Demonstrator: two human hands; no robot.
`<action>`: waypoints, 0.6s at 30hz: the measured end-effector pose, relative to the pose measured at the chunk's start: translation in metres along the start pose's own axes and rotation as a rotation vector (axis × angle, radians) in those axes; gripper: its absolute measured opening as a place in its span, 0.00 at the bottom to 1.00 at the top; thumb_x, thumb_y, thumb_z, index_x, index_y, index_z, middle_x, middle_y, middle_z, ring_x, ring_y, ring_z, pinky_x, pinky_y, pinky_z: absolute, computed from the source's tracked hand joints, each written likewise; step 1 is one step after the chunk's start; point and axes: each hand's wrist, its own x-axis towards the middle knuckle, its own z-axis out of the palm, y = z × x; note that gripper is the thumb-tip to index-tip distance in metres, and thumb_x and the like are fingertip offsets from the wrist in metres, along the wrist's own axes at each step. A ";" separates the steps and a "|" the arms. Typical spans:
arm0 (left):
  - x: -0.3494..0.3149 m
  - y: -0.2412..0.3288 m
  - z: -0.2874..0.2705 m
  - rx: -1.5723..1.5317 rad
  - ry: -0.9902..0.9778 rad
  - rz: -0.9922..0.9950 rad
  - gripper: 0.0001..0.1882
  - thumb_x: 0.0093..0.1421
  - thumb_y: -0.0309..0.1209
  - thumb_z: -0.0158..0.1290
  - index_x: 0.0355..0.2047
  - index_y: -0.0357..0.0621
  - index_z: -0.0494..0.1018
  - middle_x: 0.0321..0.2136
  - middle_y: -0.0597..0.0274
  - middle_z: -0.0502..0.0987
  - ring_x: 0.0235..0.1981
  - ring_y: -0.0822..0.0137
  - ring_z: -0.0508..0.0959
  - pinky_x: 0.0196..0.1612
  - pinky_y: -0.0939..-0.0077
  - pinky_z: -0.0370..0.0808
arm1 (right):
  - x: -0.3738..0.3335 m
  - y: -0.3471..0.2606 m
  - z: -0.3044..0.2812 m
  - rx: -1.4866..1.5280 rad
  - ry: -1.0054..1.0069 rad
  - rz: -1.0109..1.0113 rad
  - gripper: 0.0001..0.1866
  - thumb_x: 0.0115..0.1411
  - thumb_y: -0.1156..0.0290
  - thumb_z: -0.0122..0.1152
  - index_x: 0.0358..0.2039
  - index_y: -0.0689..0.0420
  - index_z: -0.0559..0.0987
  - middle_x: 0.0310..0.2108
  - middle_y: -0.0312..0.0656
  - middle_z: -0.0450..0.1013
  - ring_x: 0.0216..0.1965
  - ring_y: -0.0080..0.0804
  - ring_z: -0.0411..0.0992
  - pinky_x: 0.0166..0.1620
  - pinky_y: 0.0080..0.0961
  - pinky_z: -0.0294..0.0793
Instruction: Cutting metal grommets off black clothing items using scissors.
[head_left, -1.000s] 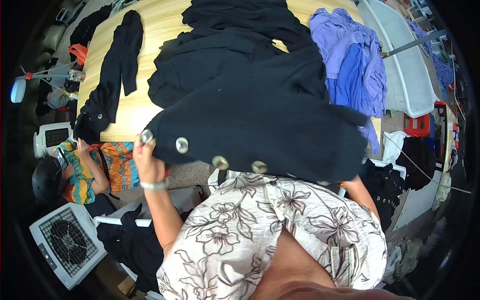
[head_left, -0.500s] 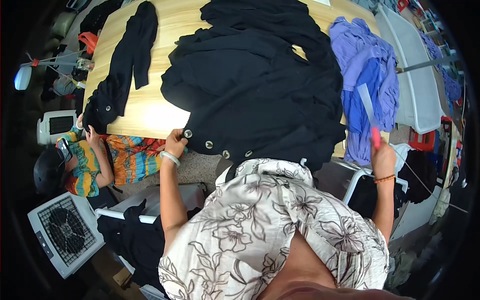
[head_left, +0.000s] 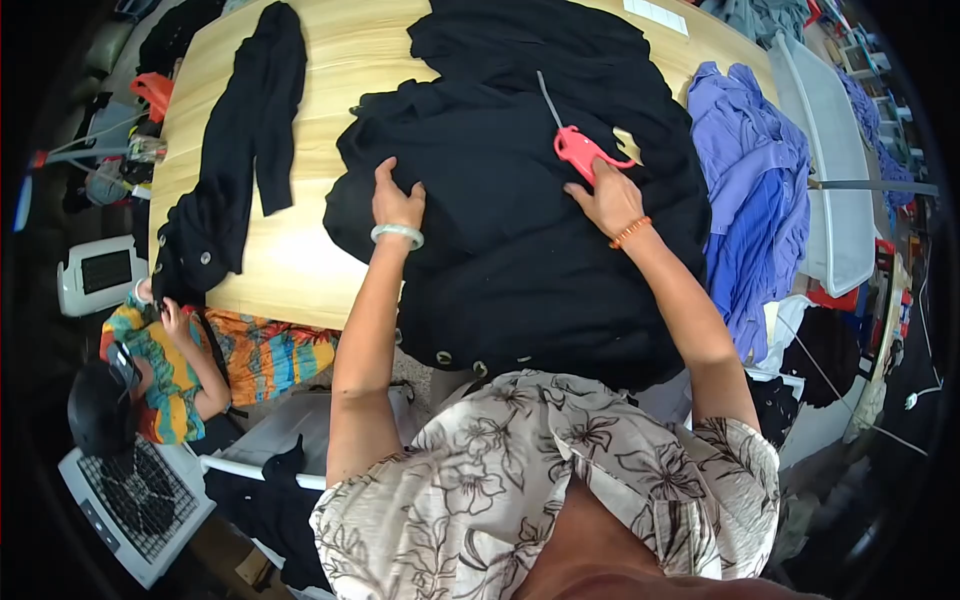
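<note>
A wide black knit garment (head_left: pixel 480 240) with a row of buttons along its near edge lies spread on the table in front of me. My left hand (head_left: pixel 400 205) rests on its left part, thumb and forefinger spread, holding nothing. Over the right part, my right hand (head_left: pixel 612 205) has its fingers at the handle of the pink-handled scissors (head_left: pixel 577 152); its thumb sticks out to the side, off the handle. The blades point away and slightly left, above the black cloth. How the fingers sit in the handle loops is partly hidden.
A second black garment (head_left: pixel 225 180) lies along the table's left side, where a co-worker's hands (head_left: pixel 172 315) touch its near end. Purple-blue shirts (head_left: pixel 750 170) are heaped at the right edge, beside a whitish plastic bin (head_left: pixel 825 200). Wooden tabletop (head_left: pixel 335 70) shows between the garments.
My left hand let go of the buttoned edge and moved forward onto the cloth. My right hand swung the scissors from above the purple shirts leftward over the black garment.
</note>
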 end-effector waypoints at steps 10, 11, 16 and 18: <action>-0.029 -0.030 -0.103 -0.298 -0.303 0.215 0.37 0.47 0.16 0.52 0.61 0.31 0.59 0.59 0.50 0.65 0.63 0.59 0.62 0.66 0.71 0.55 | 0.009 0.065 -0.108 0.043 0.141 0.083 0.08 0.57 0.70 0.58 0.33 0.62 0.76 0.21 0.55 0.70 0.24 0.53 0.71 0.29 0.40 0.69; -0.037 -0.042 -0.108 -0.259 -0.438 0.166 0.39 0.47 0.16 0.52 0.62 0.33 0.57 0.60 0.48 0.63 0.64 0.59 0.61 0.66 0.70 0.56 | -0.003 0.079 -0.116 0.026 0.158 0.074 0.08 0.58 0.70 0.58 0.30 0.62 0.75 0.20 0.54 0.68 0.22 0.52 0.70 0.28 0.40 0.67; -0.050 -0.038 -0.096 0.133 -0.422 0.121 0.31 0.50 0.21 0.60 0.56 0.42 0.66 0.46 0.42 0.73 0.50 0.42 0.72 0.52 0.63 0.71 | -0.065 0.121 -0.112 0.101 0.044 0.331 0.07 0.57 0.74 0.59 0.34 0.63 0.78 0.18 0.45 0.71 0.20 0.32 0.70 0.28 0.30 0.70; -0.035 -0.027 -0.092 0.254 -0.151 0.330 0.19 0.51 0.25 0.62 0.43 0.38 0.72 0.37 0.48 0.73 0.40 0.48 0.74 0.44 0.61 0.72 | -0.080 0.130 -0.097 0.198 0.076 0.303 0.09 0.57 0.75 0.57 0.38 0.62 0.79 0.19 0.43 0.73 0.21 0.29 0.72 0.31 0.28 0.72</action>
